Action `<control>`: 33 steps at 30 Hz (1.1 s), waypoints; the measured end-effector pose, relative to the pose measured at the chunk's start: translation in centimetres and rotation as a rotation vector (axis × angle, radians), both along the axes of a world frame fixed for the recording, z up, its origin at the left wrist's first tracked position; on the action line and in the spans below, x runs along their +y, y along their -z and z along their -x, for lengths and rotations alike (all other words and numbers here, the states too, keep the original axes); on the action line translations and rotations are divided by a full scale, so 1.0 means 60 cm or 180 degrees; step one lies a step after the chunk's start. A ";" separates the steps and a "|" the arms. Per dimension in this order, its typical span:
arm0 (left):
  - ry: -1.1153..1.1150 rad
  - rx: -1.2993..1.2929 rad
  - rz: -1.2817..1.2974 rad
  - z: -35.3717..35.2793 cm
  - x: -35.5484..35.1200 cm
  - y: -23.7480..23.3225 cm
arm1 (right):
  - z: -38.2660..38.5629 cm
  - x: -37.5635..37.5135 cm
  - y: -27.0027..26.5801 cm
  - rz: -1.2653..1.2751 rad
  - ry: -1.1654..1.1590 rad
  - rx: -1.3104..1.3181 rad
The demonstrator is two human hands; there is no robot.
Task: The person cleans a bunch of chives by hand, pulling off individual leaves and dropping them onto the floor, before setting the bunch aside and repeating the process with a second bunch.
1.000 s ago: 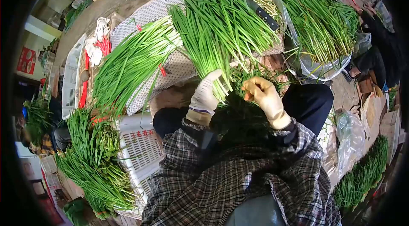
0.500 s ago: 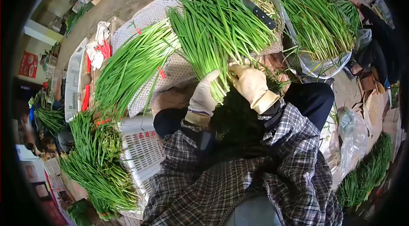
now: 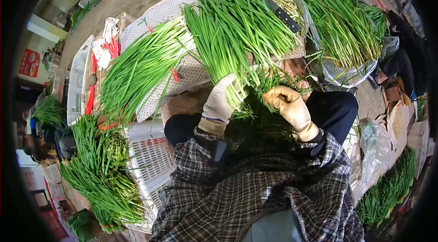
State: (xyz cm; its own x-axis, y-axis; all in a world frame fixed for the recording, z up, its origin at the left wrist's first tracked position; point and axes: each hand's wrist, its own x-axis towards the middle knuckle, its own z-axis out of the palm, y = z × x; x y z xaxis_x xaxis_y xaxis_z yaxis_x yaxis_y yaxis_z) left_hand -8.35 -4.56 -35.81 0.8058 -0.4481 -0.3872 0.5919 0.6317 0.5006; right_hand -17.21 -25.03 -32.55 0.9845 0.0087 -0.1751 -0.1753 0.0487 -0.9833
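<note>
My left hand (image 3: 219,101), in a white glove, is wrapped round the pale stem ends of a bunch of green stalks (image 3: 212,48). The leaves of that bunch fan out away from me over a patterned mat (image 3: 187,72). My right hand (image 3: 290,105), in a yellowish glove, is to the right of the bunch, apart from it. Its fingers are curled with thumb and fingertips together beside loose green leaves (image 3: 273,80); what they hold, if anything, is too small to tell. A black-handled knife (image 3: 278,10) lies over the far stalks.
At left lie a pile of trimmed stalks (image 3: 146,59), red ties (image 3: 111,48) and a white crate (image 3: 153,155). More stalks fill a plastic-lined container (image 3: 337,23) at the right. Other people sit at the far left (image 3: 50,137) and far right (image 3: 406,55).
My right hand has moved right and slightly towards me, away from the stem ends. Loose leaves now show between my hands. My left hand stays on the bunch.
</note>
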 end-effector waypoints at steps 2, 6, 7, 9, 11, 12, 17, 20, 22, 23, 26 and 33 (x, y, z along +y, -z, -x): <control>0.0004 -0.0014 0.0026 0.004 0.000 -0.008 | -0.011 0.005 0.006 -0.0475 0.0245 -0.0736; 0.0069 -0.0004 0.0227 0.001 0.004 0.003 | 0.022 -0.021 0.032 -0.0843 0.0805 -0.0481; 0.0073 -0.0029 0.0297 -0.001 0.001 0.006 | 0.034 -0.028 0.049 -0.0959 0.0837 -0.0171; 0.0159 -0.0027 0.0334 -0.005 -0.009 0.001 | 0.044 -0.018 0.066 -0.1360 0.0818 -0.0066; 0.0102 -0.0087 0.0495 -0.006 -0.020 0.004 | 0.044 -0.005 0.076 -0.1730 0.0800 -0.0152; 0.0083 -0.0122 0.0579 -0.007 -0.024 0.007 | 0.047 -0.006 0.074 -0.1964 0.0776 -0.0228; -0.0051 0.0175 0.0721 -0.001 -0.012 0.024 | 0.068 -0.036 0.053 -0.2577 0.0433 -0.0480; 0.0136 0.0283 0.0683 0.012 -0.001 0.013 | 0.028 -0.024 0.040 -0.2256 0.0303 -0.0550; 0.0452 -0.0774 -0.0349 0.014 0.006 0.016 | -0.035 0.000 0.012 -0.1729 -0.0164 -0.0167; 0.0764 -0.1832 -0.1035 0.010 0.021 0.046 | -0.060 0.020 -0.009 -0.1636 -0.0315 0.0047; 0.0737 -0.1031 0.0400 0.008 -0.006 0.040 | -0.139 0.037 0.005 -0.1899 -0.1286 0.0391; 0.0403 -0.1666 -0.0931 0.021 0.010 0.040 | -0.177 0.024 -0.037 -0.1036 -0.0977 0.0951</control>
State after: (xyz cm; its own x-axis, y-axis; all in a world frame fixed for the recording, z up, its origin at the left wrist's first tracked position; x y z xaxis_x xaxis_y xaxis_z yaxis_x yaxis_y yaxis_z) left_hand -9.60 -3.94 -38.23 0.8698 -0.4876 -0.0759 0.2821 0.3651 0.8872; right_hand -6.56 -23.59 -30.35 0.8358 0.3889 -0.3876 -0.4994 0.2452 -0.8309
